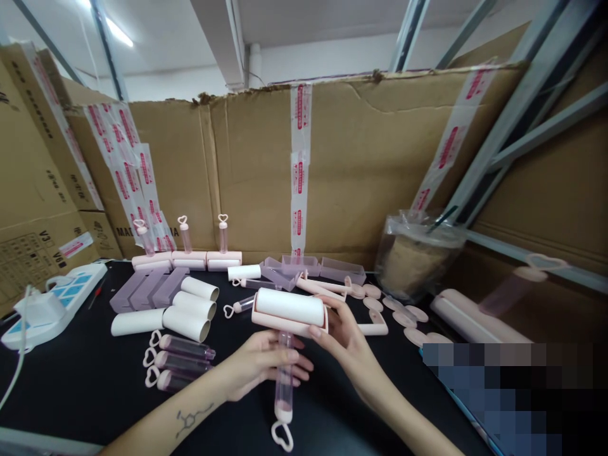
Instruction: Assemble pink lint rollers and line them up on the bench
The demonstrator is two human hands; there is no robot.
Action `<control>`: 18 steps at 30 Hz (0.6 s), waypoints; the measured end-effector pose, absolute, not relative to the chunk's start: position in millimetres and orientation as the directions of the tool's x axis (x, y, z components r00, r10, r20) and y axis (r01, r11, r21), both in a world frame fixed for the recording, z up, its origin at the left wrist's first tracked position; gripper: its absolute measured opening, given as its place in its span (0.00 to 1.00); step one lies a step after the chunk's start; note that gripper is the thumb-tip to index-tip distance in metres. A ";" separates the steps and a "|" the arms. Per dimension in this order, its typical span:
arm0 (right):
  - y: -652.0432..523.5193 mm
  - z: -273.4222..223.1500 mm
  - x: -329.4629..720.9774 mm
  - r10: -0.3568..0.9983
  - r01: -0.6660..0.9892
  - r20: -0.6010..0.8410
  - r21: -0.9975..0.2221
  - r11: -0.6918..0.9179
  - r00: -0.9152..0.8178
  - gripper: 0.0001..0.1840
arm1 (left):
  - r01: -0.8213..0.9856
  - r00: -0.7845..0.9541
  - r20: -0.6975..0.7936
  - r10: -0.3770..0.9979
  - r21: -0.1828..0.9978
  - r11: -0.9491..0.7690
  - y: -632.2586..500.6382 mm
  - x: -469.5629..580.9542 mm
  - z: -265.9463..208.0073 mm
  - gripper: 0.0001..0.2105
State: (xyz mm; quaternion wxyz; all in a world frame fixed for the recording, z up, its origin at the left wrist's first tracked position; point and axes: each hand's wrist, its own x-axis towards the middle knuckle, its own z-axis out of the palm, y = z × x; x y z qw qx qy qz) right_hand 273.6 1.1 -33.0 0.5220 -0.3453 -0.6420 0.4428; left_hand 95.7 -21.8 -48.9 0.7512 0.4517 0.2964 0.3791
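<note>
A lint roller (289, 308) with a white paper roll in a pink frame is held up in front of me, roll on top. Its clear purple handle hangs down and ends in a pink heart loop. My right hand (342, 329) grips the right end of the frame between thumb and fingers. Around the upper handle, my left hand (261, 362) is loosely closed, thumb in front and fingers behind. Several loose handles (183, 361) with heart loops lie left of my left hand. Behind them are white paper rolls (187, 323) and purple covers (149, 290).
Assembled lint rollers (206, 258) stand along the cardboard wall (251, 177). Pink discs (373, 304) and pink frame parts (327, 286) lie right of centre, near a bagged cup (411, 259). Another lint roller (484, 323) is at far right, and a power strip (71, 297) at left.
</note>
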 end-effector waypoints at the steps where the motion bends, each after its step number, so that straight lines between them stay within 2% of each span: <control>1: 0.4 -32.3 274.2 0.899 -0.003 0.370 -0.925 0.380 -0.237 0.22 | -0.287 0.537 -0.099 0.837 0.912 0.292 -22.5 96.2 -50.7 0.17; 7: 4.4 -34.6 285.8 0.847 0.084 0.402 -0.886 0.455 -0.348 0.20 | -0.320 0.483 0.002 0.876 0.931 0.175 -22.6 96.9 -53.6 0.15; 10: 17.0 -29.0 292.3 0.899 0.133 0.335 -0.914 0.383 -0.281 0.23 | -0.371 0.456 0.020 0.890 0.913 0.169 -22.1 98.2 -54.3 0.13; 12: 31.6 -18.7 295.3 0.918 0.266 0.348 -0.881 0.390 -0.191 0.22 | -0.400 0.445 0.012 0.895 0.897 0.187 -22.0 99.2 -55.5 0.12; 14: 51.1 -5.1 294.9 0.875 0.518 0.442 -0.711 0.476 -0.196 0.16 | -0.407 0.444 -0.004 0.896 0.890 0.206 -22.0 100.1 -57.1 0.12; 16: 74.8 7.6 288.9 0.811 0.707 0.488 -0.446 0.549 -0.322 0.11 | -0.394 0.441 -0.014 0.897 0.896 0.207 -22.0 100.9 -58.7 0.13; 18: 101.6 15.5 276.4 0.788 0.744 0.436 -0.320 0.586 -0.434 0.08 | -0.372 0.436 -0.017 0.900 0.907 0.198 -22.3 101.3 -59.8 0.13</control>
